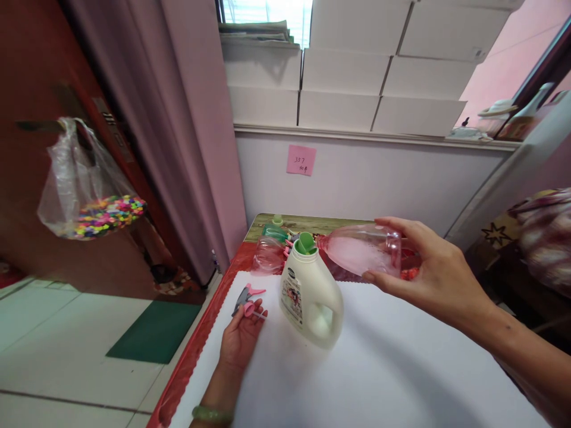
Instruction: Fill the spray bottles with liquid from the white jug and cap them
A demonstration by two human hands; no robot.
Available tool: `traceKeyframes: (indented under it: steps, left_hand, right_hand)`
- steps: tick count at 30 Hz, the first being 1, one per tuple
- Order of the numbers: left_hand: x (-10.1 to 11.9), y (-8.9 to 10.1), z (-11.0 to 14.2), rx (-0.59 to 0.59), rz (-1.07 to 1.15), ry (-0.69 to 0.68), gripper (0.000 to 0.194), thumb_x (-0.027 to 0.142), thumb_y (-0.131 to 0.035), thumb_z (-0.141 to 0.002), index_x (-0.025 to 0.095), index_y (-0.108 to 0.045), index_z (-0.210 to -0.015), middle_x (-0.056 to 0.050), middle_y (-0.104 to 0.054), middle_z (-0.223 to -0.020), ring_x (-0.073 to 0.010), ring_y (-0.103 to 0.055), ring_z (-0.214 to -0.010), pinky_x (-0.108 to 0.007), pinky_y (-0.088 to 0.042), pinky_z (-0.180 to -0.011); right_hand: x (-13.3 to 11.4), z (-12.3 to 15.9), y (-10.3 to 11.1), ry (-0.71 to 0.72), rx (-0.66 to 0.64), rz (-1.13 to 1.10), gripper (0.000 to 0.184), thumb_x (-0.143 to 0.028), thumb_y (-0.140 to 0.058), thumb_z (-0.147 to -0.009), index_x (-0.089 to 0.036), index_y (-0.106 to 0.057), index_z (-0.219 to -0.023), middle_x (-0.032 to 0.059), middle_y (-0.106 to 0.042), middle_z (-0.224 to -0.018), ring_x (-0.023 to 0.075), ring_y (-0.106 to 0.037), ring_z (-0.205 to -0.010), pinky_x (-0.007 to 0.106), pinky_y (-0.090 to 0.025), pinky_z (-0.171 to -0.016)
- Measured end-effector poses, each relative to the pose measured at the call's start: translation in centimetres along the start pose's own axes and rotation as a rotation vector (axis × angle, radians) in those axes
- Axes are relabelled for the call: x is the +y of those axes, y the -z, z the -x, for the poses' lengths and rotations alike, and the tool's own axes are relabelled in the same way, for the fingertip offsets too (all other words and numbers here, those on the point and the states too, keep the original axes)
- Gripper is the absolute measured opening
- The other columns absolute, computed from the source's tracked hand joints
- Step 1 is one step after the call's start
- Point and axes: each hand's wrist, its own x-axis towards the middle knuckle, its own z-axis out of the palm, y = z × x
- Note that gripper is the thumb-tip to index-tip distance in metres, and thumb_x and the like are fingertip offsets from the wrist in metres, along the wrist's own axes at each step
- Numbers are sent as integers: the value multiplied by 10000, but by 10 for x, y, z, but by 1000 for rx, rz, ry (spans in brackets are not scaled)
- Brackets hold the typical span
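Observation:
My right hand [417,261] is closed around a clear pink spray bottle [363,248], tipped on its side with foamy liquid inside. Its neck points left and meets the green spout [306,244] in the mouth of a cream detergent jug [307,297]. The jug stands upright on the white mat. Between the fingers of my left hand [243,336] is a grey and pink trigger spray head [244,302], held left of the jug. Behind the jug lie another pink bottle [268,254] and a green bottle [274,233], partly hidden.
The white mat [379,368] covers a table with a red cloth [178,389] at its left edge. White boxes [343,71] are stacked on the ledge behind. A plastic bag [89,196] of colourful pieces hangs from the door handle at left.

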Motion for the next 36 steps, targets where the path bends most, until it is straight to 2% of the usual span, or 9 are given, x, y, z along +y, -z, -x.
traceKeyframes:
  steps: [9,13,19,36]
  left_hand:
    - [0,-1,1,-4,-2,3,262,191,-522,-988,150,-767,-906,-157,-804,-992,-219,-772,-858,-434,-617,-902]
    - [0,-2,1,5,-12,4,263,191,-521,-990,146,-766,-909,-156,-804,-992,-215,-771,-857,-426,-617,-902]
    - [0,-1,1,9,-16,-3,274,188,-509,-993,148,-765,-902,-158,-804,-985,-214,-771,-848,-421,-623,-886]
    - [0,-1,1,6,-18,-2,260,192,-524,-989,141,-767,-911,-167,-802,-997,-219,-770,-864,-423,-621,-893]
  right_hand:
    - [0,-3,1,17,-23,37,656,-505,-765,-752,-235,-622,-1332,134,-707,-1229,294,-738,-868,450,-646,-720]
    - [0,-6,2,35,-38,41,648,-486,-755,-752,-233,-619,-1333,131,-706,-1236,304,-737,-915,472,-643,-784]
    - [-1,-9,2,58,-36,72,644,-457,-751,-739,-240,-616,-1330,126,-708,-1245,318,-736,-954,476,-635,-798]
    - [-4,-21,-2,78,-48,104,709,-581,-768,-717,-235,-630,-1321,132,-724,-1207,326,-734,-907,473,-606,-773]
